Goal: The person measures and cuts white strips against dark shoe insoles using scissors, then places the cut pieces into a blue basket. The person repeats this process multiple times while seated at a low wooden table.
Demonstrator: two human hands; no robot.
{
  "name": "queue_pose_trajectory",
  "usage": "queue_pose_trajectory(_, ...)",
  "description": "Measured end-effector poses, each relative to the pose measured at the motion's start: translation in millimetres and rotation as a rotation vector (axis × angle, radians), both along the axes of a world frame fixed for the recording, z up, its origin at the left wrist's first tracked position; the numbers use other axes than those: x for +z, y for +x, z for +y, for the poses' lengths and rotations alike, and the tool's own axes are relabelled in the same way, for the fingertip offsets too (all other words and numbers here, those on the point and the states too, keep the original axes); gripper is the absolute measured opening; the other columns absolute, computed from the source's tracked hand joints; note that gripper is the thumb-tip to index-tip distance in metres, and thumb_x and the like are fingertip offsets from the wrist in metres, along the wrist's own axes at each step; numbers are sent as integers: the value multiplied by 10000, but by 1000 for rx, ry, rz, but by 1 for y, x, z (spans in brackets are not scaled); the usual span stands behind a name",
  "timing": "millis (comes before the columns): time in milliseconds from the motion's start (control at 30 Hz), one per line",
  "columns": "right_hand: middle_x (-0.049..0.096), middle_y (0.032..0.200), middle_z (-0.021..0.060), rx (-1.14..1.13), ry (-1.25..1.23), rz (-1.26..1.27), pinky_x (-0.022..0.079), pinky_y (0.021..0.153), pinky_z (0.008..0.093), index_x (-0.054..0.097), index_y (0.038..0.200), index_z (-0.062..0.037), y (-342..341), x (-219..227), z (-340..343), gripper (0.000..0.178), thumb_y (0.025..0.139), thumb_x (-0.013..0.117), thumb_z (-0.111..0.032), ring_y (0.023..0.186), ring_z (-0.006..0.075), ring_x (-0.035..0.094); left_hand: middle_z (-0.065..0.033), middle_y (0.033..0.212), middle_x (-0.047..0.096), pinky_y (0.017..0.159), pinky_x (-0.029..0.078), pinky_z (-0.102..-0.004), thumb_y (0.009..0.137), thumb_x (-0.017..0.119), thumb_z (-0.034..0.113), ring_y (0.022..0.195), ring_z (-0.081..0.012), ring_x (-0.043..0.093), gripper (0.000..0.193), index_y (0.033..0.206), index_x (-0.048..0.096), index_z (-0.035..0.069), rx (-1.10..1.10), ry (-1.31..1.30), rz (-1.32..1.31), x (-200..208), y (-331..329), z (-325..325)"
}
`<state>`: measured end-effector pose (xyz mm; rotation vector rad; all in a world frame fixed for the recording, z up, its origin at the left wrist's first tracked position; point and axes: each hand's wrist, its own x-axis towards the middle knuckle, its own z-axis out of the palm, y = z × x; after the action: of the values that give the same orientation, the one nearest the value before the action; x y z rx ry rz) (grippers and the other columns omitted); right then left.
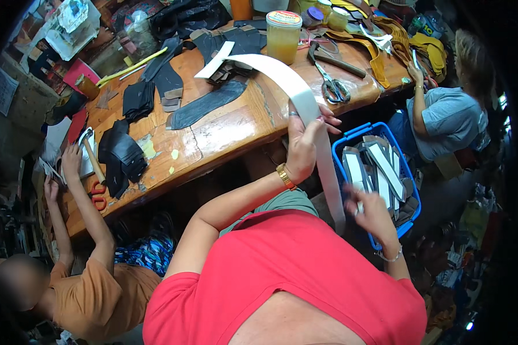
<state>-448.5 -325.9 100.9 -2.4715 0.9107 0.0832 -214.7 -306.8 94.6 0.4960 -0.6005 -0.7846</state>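
Note:
My left hand [305,144], with a gold watch at the wrist, grips a long white strip [293,80] between thumb and fingers. One end of the strip arches onto the table near a small dark stack of pieces [229,70]. Its other end hangs down past the table edge toward my lap. My right hand [373,214] is over the near-left side of a blue plastic basket [335,150], apart from the strip. Motion smears its fingers, so their grip is unclear. The basket holds several white-and-grey strips [380,164].
Black cut pieces [121,152] lie on the wooden table [218,135]. Scissors [334,89], a hammer [339,62] and a jar of yellowish stuff [283,40] stand or lie toward the back right. Co-workers sit at left, in an orange shirt [98,293], and at right, in a grey-blue shirt [452,118].

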Motion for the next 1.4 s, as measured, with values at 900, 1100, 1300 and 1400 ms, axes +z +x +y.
queue_pose_trajectory(900, 649, 797, 80, -218, 1190, -320, 518, 618, 217, 248, 1534, -98, 1, -97, -36, 1004, 709, 792, 79, 698, 113, 647, -63, 967, 585, 785, 525, -335, 1031, 394, 147, 879, -161, 570, 436, 1465, 361, 126, 394, 59, -55, 20, 172, 101)
queue_pose_trajectory(1100, 713, 843, 134, -60, 1140, -11, 561, 572, 280, 319, 1495, -36, -35, -48, -47, 943, 699, 820, 37, 703, 167, 694, -61, 957, 583, 747, 505, -320, 1036, 403, 160, 866, -149, 562, 370, 1403, 424, 118, 633, 48, -18, 3, 201, 112)
queue_pose_trajectory(1300, 709, 780, 135, -177, 1039, -50, 542, 586, 255, 395, 1460, -20, -74, 10, -60, 921, 647, 825, 36, 655, 155, 682, -93, 908, 590, 688, 511, -319, 1034, 401, 156, 773, -164, 564, 329, 1359, 442, 125, 702, -38, 34, -7, 240, 127)
queue_pose_trajectory(1400, 702, 754, 140, -279, 1132, -200, 525, 527, 259, 394, 1438, 40, -86, 42, -55, 935, 609, 827, 44, 597, 158, 670, -90, 898, 582, 678, 504, -328, 1039, 387, 157, 773, -166, 558, 315, 1342, 461, 116, 797, -32, 17, -12, 265, 142)
